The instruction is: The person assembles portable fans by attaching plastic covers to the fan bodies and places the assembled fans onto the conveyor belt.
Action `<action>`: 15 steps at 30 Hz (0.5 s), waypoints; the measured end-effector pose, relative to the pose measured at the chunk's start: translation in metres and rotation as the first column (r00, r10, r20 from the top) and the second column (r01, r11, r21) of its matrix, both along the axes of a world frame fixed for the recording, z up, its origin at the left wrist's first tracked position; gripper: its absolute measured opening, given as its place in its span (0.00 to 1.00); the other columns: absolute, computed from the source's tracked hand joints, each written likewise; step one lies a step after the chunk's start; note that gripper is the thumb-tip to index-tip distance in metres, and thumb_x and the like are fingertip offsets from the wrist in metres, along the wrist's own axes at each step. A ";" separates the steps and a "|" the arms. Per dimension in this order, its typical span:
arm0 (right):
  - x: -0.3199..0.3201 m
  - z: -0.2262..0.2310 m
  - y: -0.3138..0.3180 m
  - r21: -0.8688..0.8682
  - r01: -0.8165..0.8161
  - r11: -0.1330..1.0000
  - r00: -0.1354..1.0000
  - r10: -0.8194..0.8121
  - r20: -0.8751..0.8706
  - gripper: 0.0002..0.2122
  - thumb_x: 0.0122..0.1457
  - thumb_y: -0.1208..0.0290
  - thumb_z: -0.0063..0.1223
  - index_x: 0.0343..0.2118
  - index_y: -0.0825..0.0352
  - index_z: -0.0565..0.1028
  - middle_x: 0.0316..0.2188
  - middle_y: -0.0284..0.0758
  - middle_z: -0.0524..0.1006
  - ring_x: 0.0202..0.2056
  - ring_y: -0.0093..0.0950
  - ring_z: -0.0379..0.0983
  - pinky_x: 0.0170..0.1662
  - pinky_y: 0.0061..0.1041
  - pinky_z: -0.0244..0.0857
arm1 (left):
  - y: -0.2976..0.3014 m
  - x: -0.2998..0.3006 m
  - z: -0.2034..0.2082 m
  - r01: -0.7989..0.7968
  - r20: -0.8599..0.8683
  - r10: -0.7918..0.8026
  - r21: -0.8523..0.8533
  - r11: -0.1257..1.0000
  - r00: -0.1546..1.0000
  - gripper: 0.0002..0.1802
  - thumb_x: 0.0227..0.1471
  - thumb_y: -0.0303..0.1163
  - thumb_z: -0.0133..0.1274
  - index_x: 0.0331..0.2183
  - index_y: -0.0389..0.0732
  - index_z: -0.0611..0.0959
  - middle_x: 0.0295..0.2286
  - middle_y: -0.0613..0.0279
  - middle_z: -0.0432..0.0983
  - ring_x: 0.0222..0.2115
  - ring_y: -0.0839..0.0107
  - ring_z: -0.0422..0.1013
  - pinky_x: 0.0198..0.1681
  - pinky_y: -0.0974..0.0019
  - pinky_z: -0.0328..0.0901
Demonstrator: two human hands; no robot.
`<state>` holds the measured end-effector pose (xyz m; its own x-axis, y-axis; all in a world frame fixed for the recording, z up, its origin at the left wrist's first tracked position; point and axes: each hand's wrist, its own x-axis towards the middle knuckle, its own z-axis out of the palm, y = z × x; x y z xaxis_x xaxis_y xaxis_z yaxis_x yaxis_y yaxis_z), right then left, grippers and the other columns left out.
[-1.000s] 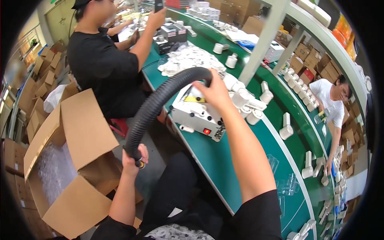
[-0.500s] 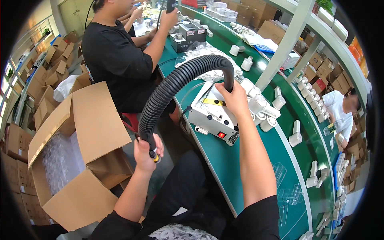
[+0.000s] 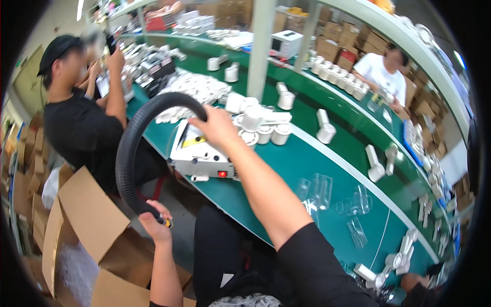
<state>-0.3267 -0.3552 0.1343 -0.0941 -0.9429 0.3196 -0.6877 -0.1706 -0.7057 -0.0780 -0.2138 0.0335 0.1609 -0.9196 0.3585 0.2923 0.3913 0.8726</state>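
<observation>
Over the left edge of the green bench (image 3: pixel 245 199), as the head view shows it, a ribbed black hose (image 3: pixel 121 166) stands bent in an arch between the person's two hands. Its far right end is in the right hand (image 3: pixel 219 127), which is curled round the tube; its near end is in the left hand (image 3: pixel 155 221), gripped by thumb and fingers, with a small fitting (image 3: pixel 168 223) in black and yellow (too small to make out properly) showing on the right of that hand. Neither grip is wide: each looks narrowed to the thickness of the hose, though part of the right one is hidden behind it.

What matters most is the curve. The long axis does not run straight from hand to hand; it swells out to the left, so the middle of the hose lies left of both grips. From the right hand it leaves leftward and turns down toward near, and the top of the arch is closer to that hand than to the other.

Below the arch, just left of the right forearm, sits a white box-shaped device (image 3: pixel 197 168) on the bench. Near left, a cardboard carton (image 3: pixel 92 215) with spread flaps stands beside the left hand.
</observation>
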 end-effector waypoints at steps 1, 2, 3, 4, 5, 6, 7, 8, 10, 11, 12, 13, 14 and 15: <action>-0.001 0.001 0.002 -0.003 -0.020 1.000 0.999 0.020 0.041 0.21 0.55 0.51 0.58 0.40 0.65 0.78 0.36 0.47 0.80 0.42 0.46 0.75 0.46 0.42 0.67 | 0.000 0.004 -0.002 -0.026 0.027 0.026 0.002 1.000 0.999 0.39 0.48 0.73 0.49 0.24 0.40 0.68 0.16 0.66 0.61 0.15 0.76 0.62 0.17 0.73 0.59; 0.000 0.004 0.005 0.018 -0.013 1.000 0.999 0.012 0.048 0.20 0.54 0.51 0.58 0.40 0.64 0.78 0.36 0.47 0.80 0.42 0.46 0.75 0.46 0.42 0.67 | 0.001 0.005 -0.003 -0.053 0.054 0.053 0.006 0.999 0.997 0.39 0.48 0.73 0.49 0.25 0.40 0.69 0.17 0.66 0.62 0.14 0.76 0.62 0.17 0.73 0.59; -0.001 0.007 0.008 0.034 -0.008 0.999 0.999 0.006 0.050 0.20 0.54 0.51 0.59 0.39 0.64 0.78 0.36 0.47 0.80 0.42 0.46 0.75 0.47 0.42 0.67 | 0.000 0.006 -0.003 -0.064 0.054 0.064 -0.002 0.998 0.997 0.39 0.49 0.72 0.49 0.25 0.40 0.69 0.17 0.67 0.62 0.15 0.77 0.62 0.18 0.73 0.59; 0.001 0.009 0.010 0.053 -0.009 0.999 0.998 0.007 0.055 0.20 0.54 0.51 0.59 0.39 0.64 0.79 0.36 0.47 0.80 0.42 0.46 0.75 0.47 0.42 0.67 | 0.002 0.009 0.000 -0.081 0.056 0.081 -0.007 0.997 0.995 0.39 0.49 0.72 0.49 0.25 0.40 0.69 0.18 0.67 0.62 0.15 0.77 0.62 0.18 0.73 0.59; 0.000 0.003 0.008 0.025 -0.022 0.999 0.997 0.020 0.073 0.20 0.54 0.52 0.60 0.39 0.65 0.78 0.34 0.47 0.80 0.41 0.46 0.76 0.45 0.41 0.68 | 0.004 0.008 0.001 -0.091 0.064 0.091 0.007 0.996 0.994 0.38 0.50 0.71 0.48 0.26 0.40 0.69 0.18 0.67 0.62 0.15 0.78 0.61 0.18 0.74 0.60; -0.006 -0.005 0.004 -0.005 -0.029 1.000 0.996 0.030 0.088 0.20 0.53 0.52 0.61 0.38 0.66 0.78 0.32 0.47 0.80 0.39 0.45 0.76 0.44 0.40 0.68 | 0.004 0.015 -0.006 -0.066 0.078 0.065 0.017 0.998 0.995 0.38 0.51 0.71 0.47 0.30 0.40 0.70 0.19 0.67 0.63 0.16 0.78 0.62 0.19 0.74 0.60; -0.009 -0.006 0.002 0.003 -0.071 0.997 0.994 0.071 0.087 0.21 0.52 0.55 0.63 0.43 0.65 0.77 0.36 0.48 0.79 0.43 0.46 0.75 0.47 0.40 0.67 | 0.007 0.017 -0.005 -0.065 0.083 0.064 0.021 0.998 0.994 0.38 0.51 0.70 0.47 0.31 0.39 0.70 0.20 0.67 0.63 0.17 0.78 0.62 0.19 0.74 0.60; -0.011 -0.002 0.005 0.028 -0.113 0.993 0.994 0.113 0.002 0.25 0.52 0.59 0.62 0.50 0.66 0.73 0.42 0.50 0.78 0.48 0.47 0.73 0.51 0.40 0.66 | 0.010 0.020 -0.004 -0.070 0.092 0.066 0.032 0.997 0.994 0.37 0.52 0.70 0.46 0.33 0.39 0.70 0.21 0.67 0.64 0.17 0.78 0.63 0.19 0.74 0.60; -0.029 0.011 0.017 0.133 -0.146 0.980 0.978 0.164 -0.132 0.27 0.52 0.63 0.59 0.54 0.68 0.69 0.46 0.52 0.76 0.51 0.49 0.71 0.54 0.40 0.65 | 0.005 0.025 -0.012 -0.005 0.085 0.008 -0.029 1.000 0.996 0.36 0.53 0.70 0.46 0.33 0.41 0.69 0.22 0.67 0.64 0.18 0.78 0.62 0.20 0.73 0.61; -0.047 0.021 0.026 0.102 -0.150 0.983 0.960 0.170 -0.221 0.26 0.52 0.64 0.58 0.54 0.68 0.68 0.46 0.52 0.76 0.50 0.48 0.71 0.54 0.40 0.65 | -0.001 0.042 -0.024 0.156 0.128 -0.151 -0.035 0.987 0.980 0.38 0.54 0.69 0.44 0.38 0.38 0.72 0.27 0.62 0.71 0.26 0.73 0.70 0.33 0.67 0.68; -0.067 0.032 0.040 0.083 -0.161 0.983 0.935 0.179 -0.307 0.26 0.52 0.65 0.57 0.55 0.68 0.68 0.46 0.52 0.76 0.50 0.48 0.71 0.54 0.40 0.65 | 0.002 0.038 -0.024 0.177 0.126 -0.173 -0.021 0.984 0.977 0.38 0.54 0.69 0.44 0.38 0.38 0.72 0.27 0.62 0.71 0.26 0.73 0.70 0.33 0.67 0.68; -0.088 0.060 0.073 0.157 -0.174 0.972 0.871 0.227 -0.436 0.26 0.52 0.66 0.57 0.55 0.68 0.69 0.48 0.50 0.75 0.50 0.46 0.72 0.54 0.39 0.66 | 0.010 0.039 -0.021 0.092 0.188 -0.092 0.006 0.996 0.978 0.39 0.56 0.67 0.43 0.43 0.36 0.72 0.32 0.58 0.73 0.33 0.69 0.71 0.41 0.63 0.66; -0.098 0.103 0.122 0.249 -0.132 0.960 0.818 0.247 -0.519 0.23 0.53 0.67 0.57 0.53 0.67 0.71 0.49 0.47 0.75 0.50 0.44 0.72 0.54 0.39 0.66 | 0.019 0.045 -0.016 -0.006 0.258 -0.001 0.025 1.000 0.966 0.40 0.57 0.66 0.42 0.48 0.34 0.73 0.37 0.55 0.76 0.40 0.66 0.72 0.50 0.59 0.65; -0.134 0.109 0.162 0.108 -0.187 0.976 0.792 0.215 -0.572 0.21 0.54 0.67 0.57 0.51 0.66 0.72 0.48 0.45 0.75 0.50 0.44 0.71 0.54 0.39 0.66 | 0.027 0.052 -0.016 -0.015 0.248 -0.012 0.106 0.994 0.969 0.39 0.60 0.61 0.40 0.56 0.34 0.68 0.48 0.50 0.73 0.50 0.61 0.68 0.59 0.54 0.57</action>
